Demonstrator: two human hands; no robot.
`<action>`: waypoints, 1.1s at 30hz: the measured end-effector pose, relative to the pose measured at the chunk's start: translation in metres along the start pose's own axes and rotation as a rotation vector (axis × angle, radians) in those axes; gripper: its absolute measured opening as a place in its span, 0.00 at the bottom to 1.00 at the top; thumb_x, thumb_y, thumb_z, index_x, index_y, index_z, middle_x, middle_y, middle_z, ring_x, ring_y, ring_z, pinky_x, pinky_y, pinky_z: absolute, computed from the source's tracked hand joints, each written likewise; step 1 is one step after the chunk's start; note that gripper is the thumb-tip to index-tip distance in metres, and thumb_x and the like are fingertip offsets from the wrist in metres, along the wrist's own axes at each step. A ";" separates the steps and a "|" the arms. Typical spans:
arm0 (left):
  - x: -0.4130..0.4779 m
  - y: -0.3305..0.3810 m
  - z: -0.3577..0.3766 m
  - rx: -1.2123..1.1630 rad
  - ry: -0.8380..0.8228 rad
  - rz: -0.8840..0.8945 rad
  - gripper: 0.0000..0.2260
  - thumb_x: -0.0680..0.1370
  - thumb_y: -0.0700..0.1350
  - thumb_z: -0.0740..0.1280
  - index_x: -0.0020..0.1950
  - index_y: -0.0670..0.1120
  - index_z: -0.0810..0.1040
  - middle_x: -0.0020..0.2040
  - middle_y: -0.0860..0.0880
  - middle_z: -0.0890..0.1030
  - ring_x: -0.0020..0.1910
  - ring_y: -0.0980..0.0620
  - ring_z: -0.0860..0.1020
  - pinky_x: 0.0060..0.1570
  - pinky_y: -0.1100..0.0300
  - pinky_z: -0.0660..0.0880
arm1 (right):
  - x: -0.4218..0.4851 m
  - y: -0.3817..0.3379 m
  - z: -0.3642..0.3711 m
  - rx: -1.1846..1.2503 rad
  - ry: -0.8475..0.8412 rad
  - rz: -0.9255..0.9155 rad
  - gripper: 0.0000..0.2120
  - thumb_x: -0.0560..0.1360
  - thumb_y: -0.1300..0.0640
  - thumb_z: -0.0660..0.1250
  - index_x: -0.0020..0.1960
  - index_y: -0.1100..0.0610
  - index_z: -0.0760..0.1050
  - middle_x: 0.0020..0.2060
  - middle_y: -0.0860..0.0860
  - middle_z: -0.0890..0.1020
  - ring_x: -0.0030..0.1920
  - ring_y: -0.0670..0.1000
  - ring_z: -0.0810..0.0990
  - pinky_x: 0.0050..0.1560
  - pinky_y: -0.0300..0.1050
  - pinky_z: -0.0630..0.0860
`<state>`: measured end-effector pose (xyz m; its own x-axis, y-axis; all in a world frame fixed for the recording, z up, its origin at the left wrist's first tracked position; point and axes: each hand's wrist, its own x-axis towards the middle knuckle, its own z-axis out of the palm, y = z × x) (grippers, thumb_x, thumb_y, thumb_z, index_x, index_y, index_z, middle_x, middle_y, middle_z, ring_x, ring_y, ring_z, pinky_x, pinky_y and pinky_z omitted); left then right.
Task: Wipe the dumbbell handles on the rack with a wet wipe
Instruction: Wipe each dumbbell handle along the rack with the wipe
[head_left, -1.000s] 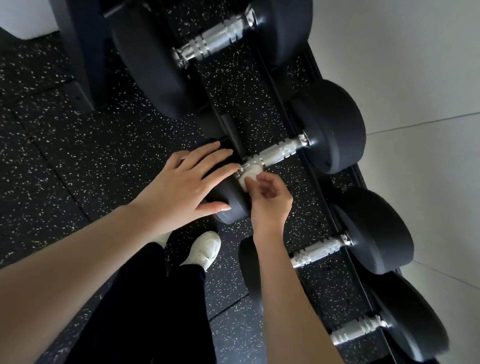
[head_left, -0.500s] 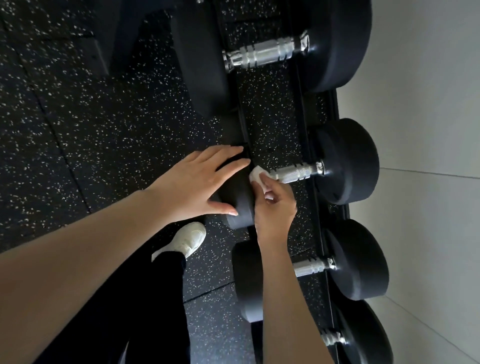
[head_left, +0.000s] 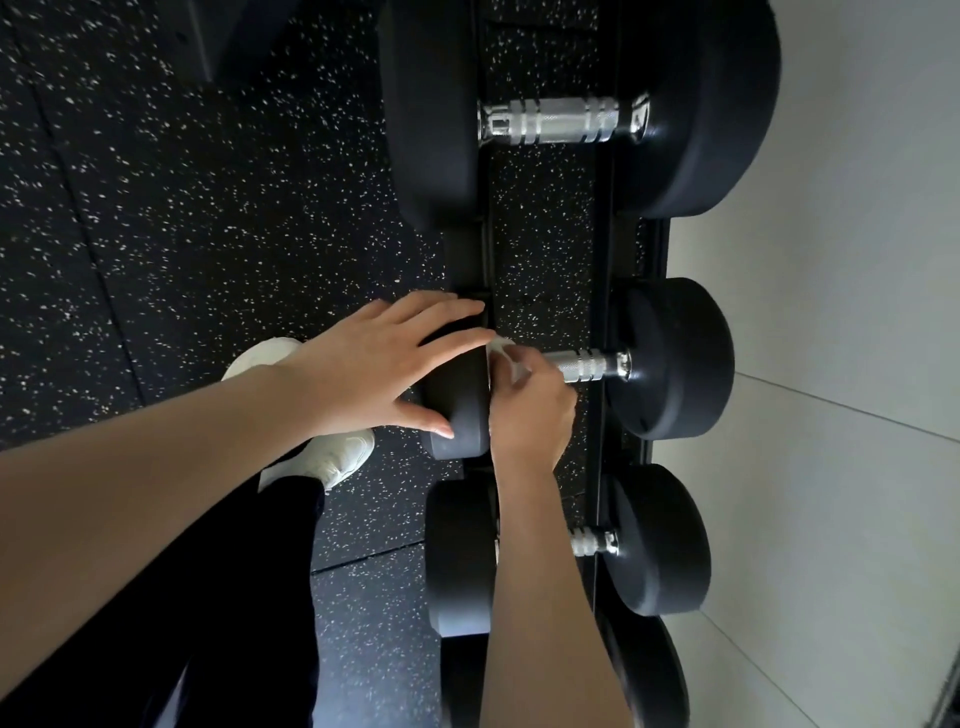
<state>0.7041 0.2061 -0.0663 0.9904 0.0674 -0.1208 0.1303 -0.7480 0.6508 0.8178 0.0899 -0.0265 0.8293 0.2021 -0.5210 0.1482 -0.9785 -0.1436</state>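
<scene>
Seen from above: left hand (head_left: 379, 374) spread flat, fingers open, on the near black head (head_left: 460, 395) of the middle dumbbell, likely to stop it rolling on the rack (head_left: 605, 249). Right hand (head_left: 530, 410) closed around a white wet wipe (head_left: 506, 358), pinching it onto the near end of the chrome handle (head_left: 587, 365). Larger dumbbell (head_left: 550, 120) farther along, untouched.

A black rubber floor (head_left: 182, 218) flecked with white runs across the left, its tile seams showing as thin lines. A white shoe (head_left: 337, 460) stands on it below a dark trouser leg (head_left: 249, 597). A pale grey wall (head_left: 857, 312) with faint joints fills the right.
</scene>
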 end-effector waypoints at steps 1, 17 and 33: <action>0.000 0.000 0.000 -0.001 0.002 0.003 0.38 0.69 0.67 0.60 0.74 0.50 0.58 0.74 0.46 0.64 0.70 0.44 0.63 0.56 0.46 0.74 | -0.002 0.001 0.001 0.015 0.006 -0.001 0.11 0.77 0.48 0.63 0.57 0.47 0.77 0.45 0.57 0.82 0.47 0.59 0.80 0.40 0.45 0.71; 0.001 0.004 0.000 0.057 0.029 -0.013 0.38 0.68 0.65 0.64 0.72 0.46 0.67 0.72 0.44 0.68 0.67 0.42 0.69 0.59 0.46 0.70 | 0.018 -0.003 -0.006 -0.149 -0.020 -0.061 0.11 0.78 0.49 0.62 0.53 0.54 0.78 0.43 0.57 0.81 0.45 0.58 0.79 0.37 0.43 0.66; 0.000 0.001 0.000 0.043 -0.012 -0.026 0.39 0.69 0.66 0.63 0.75 0.48 0.62 0.74 0.46 0.64 0.70 0.43 0.65 0.59 0.44 0.71 | 0.041 0.045 -0.033 0.050 0.295 -0.089 0.13 0.78 0.51 0.63 0.58 0.54 0.77 0.44 0.55 0.83 0.43 0.54 0.80 0.39 0.29 0.64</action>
<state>0.7040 0.2054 -0.0651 0.9860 0.0792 -0.1465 0.1535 -0.7735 0.6149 0.8765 0.0530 -0.0265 0.9359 0.2588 -0.2389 0.2067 -0.9528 -0.2224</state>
